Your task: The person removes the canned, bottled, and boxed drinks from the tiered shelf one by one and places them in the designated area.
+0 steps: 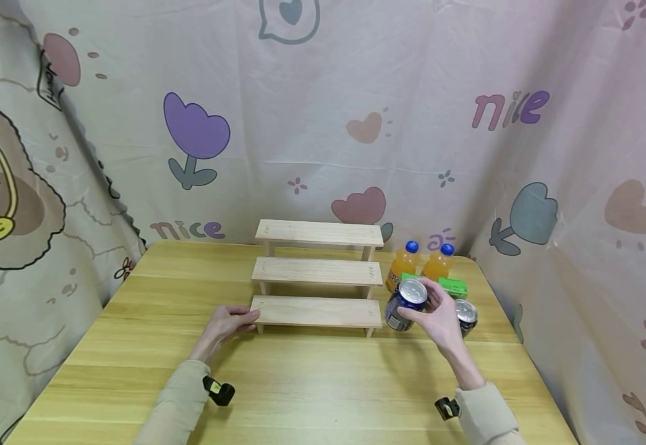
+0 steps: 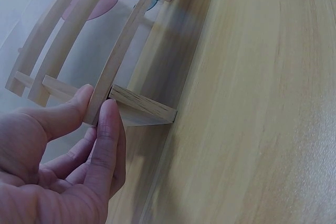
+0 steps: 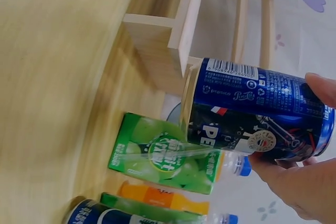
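Note:
A wooden three-tier stand (image 1: 318,272) rises on the table. At the left end of its lowest board (image 2: 126,51), my left hand (image 1: 227,324) pinches the edge, thumb on top and fingertips beneath. My right hand (image 1: 439,318) grips a blue Pepsi can (image 1: 403,304) just right of the stand. In the right wrist view the can (image 3: 252,111) is lifted off the table with its label and barcode showing, its base toward the lowest tier's right end. Thumb and fingers hold it near the top.
Right of the stand are two orange drink bottles (image 1: 403,267) with blue caps, green juice cartons (image 3: 163,153) and another dark blue can (image 1: 466,316). A printed curtain (image 1: 311,105) hangs behind the table (image 1: 323,383).

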`<state>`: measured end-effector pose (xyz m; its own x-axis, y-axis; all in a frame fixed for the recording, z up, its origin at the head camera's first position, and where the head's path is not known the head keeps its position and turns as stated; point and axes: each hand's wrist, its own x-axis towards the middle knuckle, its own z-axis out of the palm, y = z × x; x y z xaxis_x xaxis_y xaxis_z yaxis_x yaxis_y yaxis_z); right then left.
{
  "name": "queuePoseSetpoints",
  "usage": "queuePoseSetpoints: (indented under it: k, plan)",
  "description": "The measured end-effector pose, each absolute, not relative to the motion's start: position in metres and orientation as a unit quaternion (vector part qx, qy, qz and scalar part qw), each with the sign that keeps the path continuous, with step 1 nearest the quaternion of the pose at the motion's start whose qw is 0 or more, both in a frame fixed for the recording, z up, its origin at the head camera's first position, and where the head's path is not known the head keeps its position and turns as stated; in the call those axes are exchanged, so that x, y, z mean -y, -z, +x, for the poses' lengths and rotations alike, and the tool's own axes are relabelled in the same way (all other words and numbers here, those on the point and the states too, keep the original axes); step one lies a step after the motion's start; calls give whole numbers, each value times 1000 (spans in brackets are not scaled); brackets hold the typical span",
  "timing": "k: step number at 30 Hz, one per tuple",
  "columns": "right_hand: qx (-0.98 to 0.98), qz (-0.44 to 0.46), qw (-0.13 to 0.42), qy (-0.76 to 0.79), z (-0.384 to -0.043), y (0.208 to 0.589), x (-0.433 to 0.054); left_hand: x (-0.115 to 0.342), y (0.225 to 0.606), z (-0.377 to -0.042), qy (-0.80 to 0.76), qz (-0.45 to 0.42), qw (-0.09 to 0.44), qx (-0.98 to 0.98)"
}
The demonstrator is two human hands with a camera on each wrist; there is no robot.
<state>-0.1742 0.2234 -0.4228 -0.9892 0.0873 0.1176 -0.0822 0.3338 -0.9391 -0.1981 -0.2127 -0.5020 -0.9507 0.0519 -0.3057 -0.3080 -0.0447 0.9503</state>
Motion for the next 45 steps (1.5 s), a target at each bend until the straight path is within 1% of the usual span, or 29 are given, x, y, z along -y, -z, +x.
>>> queuePoseSetpoints:
  k: [10,15,22,29,36,45]
  plan:
    - [809,-56,49,-583,-175,432,-234,213,503,-198,-718,-90,129,-678]
    - [803,-72,56,-589,-176,438,-236,213,502,-197,-721,-88,131,-675]
    - [803,-79,69,-587,-176,446,-236,214,503,-197,-724,-86,127,-673]
    - [804,-91,55,-586,-178,454,-237,218,505,-196,-743,-56,125,-656]
    - [804,-98,51,-584,-179,459,-237,213,507,-199,-726,-87,128,-670]
    - [800,-99,55,-590,-180,463,-237,212,506,-199,-719,-87,126,-678]
